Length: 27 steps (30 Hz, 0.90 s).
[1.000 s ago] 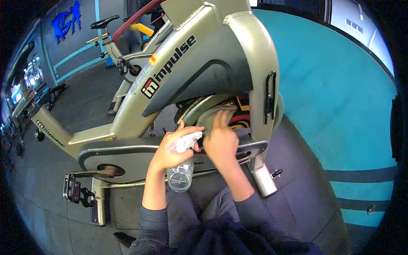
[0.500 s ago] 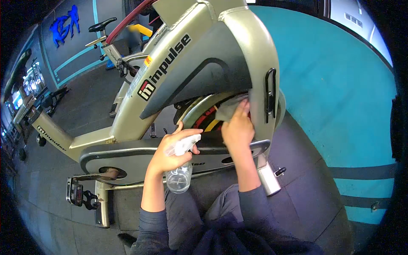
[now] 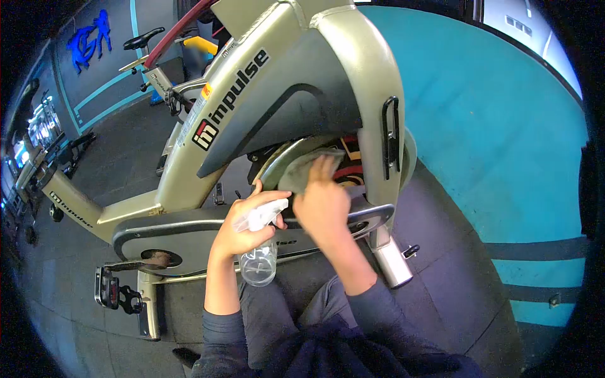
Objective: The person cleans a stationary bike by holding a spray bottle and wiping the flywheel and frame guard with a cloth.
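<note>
My left hand is wrapped around the neck of a clear spray bottle with a white trigger head, held upright in front of the exercise bike's lower cover. My right hand presses a grey cloth against the flywheel, with its fingers stretched over the cloth. Red and yellow markings show on the wheel to the right of the cloth. The exercise bike, beige with a dark grey panel and "impulse" lettering, stands before me.
A pedal sticks out at the lower left. Another exercise bike stands behind, with a person partly visible there. A teal wall rises on the right. Dark matting covers the floor.
My right hand has slid the cloth leftward across the flywheel, uncovering the wheel's right part. My left hand keeps its grip on the spray bottle. The view has shifted slightly.
</note>
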Tool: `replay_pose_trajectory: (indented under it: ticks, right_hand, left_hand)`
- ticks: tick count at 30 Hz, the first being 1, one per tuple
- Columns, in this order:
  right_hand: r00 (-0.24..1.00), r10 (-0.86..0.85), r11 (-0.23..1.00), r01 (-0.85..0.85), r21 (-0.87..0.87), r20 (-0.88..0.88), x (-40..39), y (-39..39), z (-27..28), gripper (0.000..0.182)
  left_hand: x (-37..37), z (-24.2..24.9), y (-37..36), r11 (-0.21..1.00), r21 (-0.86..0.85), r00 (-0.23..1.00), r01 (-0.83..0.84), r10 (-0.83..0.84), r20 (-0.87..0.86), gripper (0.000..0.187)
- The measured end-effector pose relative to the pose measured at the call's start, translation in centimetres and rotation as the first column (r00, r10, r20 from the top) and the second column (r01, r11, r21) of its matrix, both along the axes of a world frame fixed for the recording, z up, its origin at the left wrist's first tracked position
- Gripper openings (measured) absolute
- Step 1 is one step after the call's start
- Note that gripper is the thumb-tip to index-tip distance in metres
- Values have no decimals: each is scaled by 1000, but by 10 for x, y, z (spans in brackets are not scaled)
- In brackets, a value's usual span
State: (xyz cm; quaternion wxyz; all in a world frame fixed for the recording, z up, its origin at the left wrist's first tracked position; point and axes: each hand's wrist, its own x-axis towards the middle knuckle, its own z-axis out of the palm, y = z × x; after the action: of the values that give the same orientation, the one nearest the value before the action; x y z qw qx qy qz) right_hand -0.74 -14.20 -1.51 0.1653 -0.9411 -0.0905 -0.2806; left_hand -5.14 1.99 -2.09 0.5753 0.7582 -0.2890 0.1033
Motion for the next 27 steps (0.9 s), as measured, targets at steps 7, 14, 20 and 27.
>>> replay_pose_trajectory:
  ticks: [7,14,20,27]
  right_hand:
    - [991,135,977,-134,165,8,-12,7,-5,73]
    - [991,131,988,-130,83,-6,-12,-14,-6,77]
    - [999,-39,997,42,61,-37,8,-34,-12,87]
    - [979,-174,985,171,33,105,28,-39,-14,83]
  left_hand:
    - [0,-2,0,999,5,997,-34,34,-69,55]
    - [1,2,1,994,104,998,-44,39,44,56]
    - [0,3,1,996,78,998,-37,33,53,57]
    - [2,2,2,996,86,996,-5,-3,89,58]
